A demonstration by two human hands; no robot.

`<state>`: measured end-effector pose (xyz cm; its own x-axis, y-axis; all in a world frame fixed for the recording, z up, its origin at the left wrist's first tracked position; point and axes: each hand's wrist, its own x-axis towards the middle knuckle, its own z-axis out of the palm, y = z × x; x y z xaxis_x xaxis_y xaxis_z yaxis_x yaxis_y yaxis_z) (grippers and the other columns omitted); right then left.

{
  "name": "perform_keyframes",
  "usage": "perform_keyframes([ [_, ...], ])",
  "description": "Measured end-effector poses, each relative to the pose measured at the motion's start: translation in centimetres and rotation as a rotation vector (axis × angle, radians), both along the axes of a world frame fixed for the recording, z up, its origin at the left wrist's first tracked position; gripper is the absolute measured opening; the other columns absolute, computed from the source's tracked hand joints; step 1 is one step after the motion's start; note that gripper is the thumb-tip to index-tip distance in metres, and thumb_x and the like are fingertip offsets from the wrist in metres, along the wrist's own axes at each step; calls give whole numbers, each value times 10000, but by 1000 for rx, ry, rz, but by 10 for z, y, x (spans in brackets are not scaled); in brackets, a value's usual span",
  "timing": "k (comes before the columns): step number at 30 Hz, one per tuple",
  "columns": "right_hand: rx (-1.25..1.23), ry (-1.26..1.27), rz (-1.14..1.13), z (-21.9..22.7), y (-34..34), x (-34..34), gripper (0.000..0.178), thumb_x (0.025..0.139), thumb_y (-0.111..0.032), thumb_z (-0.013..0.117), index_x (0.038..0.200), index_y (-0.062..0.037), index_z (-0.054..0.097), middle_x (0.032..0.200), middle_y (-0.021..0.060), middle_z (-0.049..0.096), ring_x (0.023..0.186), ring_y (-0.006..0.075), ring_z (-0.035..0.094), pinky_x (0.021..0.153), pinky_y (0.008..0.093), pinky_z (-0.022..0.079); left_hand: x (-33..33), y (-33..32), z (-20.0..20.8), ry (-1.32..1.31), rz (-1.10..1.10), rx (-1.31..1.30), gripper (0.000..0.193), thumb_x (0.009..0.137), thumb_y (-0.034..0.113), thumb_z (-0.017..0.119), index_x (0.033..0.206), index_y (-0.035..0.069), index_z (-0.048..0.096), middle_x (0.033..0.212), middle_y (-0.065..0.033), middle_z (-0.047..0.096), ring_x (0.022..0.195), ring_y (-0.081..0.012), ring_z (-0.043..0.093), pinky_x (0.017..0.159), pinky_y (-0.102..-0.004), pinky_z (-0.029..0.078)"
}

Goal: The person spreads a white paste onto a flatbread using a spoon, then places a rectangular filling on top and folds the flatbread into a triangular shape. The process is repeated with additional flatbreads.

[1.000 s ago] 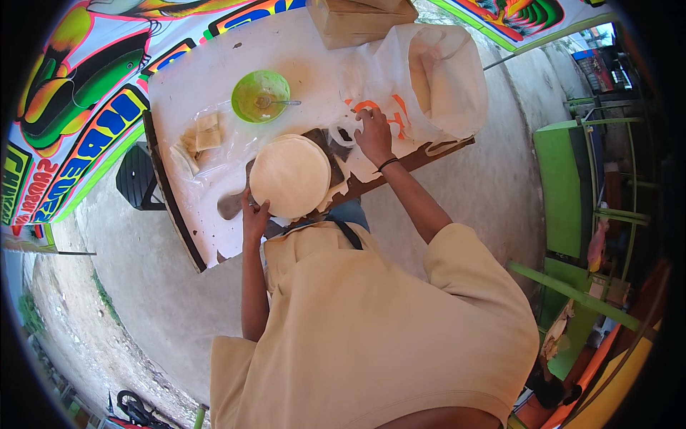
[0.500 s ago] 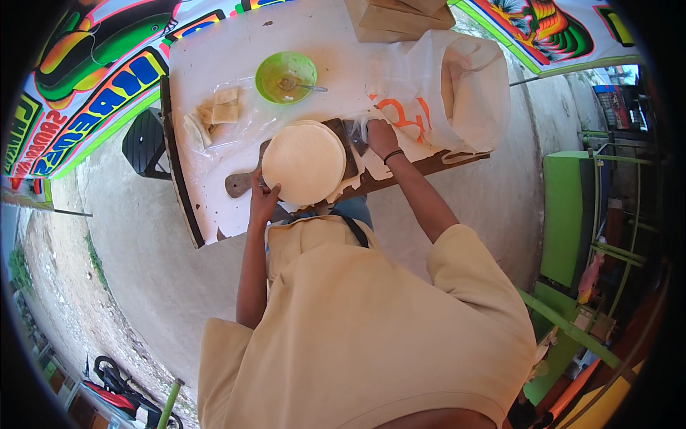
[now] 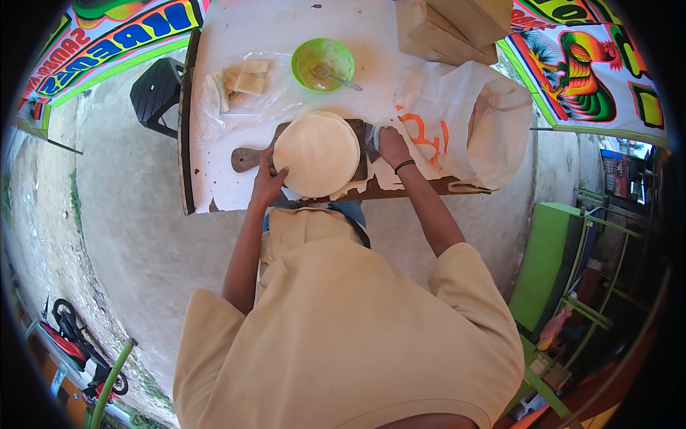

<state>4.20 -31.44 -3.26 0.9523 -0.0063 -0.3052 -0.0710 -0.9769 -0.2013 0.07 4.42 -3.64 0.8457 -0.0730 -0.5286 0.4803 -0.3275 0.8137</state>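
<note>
Round sheets (image 3: 316, 154), near table edge (image 3: 461, 188), bowl (image 3: 303, 70) apart

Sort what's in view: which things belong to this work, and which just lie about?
Likely in the work:
- round sheets, at the left hand
- wooden board beneath
- dark item by the right hand
- green bowl with spoon

Likely just around:
- black stool
- red motorcycle

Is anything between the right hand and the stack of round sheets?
Yes: a dark flat item I can't identify sits between the right hand and the stack of round sheets, by the right edge of the wooden board. Nothing visible separates the left hand from the stack.
</note>
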Motion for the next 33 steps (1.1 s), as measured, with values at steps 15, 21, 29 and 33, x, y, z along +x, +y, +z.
perform_keyframes([
  [15, 122, 135, -39, 29, -22, 27, 198, 633, -83, 678, 814, -14, 715, 730, 157, 681, 668, 274, 678, 658, 334, 544, 1, 3, -1, 19, 3, -37, 673, 836, 176, 691, 1421, 134, 363, 654, -18, 532, 617, -121, 553, 605, -290, 465],
  [21, 434, 213, -305, 55, -31, 30, 174, 673, -71, 707, 823, 16, 724, 694, 101, 692, 594, 130, 668, 588, 246, 543, 4, 3, -3, 25, -10, -55, 673, 842, 160, 679, 1423, 127, 341, 645, -16, 542, 599, -109, 546, 587, -280, 456],
  [29, 620, 182, -237, 93, 26, 34, 161, 711, -46, 694, 846, 38, 719, 717, 89, 694, 596, 125, 669, 589, 232, 547, 3, 5, -8, 3, -6, -46, 672, 831, 180, 692, 1413, 138, 359, 648, -17, 545, 618, -122, 558, 597, -290, 457],
  [33, 625, 301, -34, 68, 92, 28, 160, 719, -77, 686, 835, 28, 720, 702, 111, 699, 606, 141, 681, 610, 265, 549, 3, 1, -2, 5, -5, -58, 683, 830, 190, 692, 1419, 141, 348, 649, -26, 554, 619, -130, 568, 602, -295, 462],
])
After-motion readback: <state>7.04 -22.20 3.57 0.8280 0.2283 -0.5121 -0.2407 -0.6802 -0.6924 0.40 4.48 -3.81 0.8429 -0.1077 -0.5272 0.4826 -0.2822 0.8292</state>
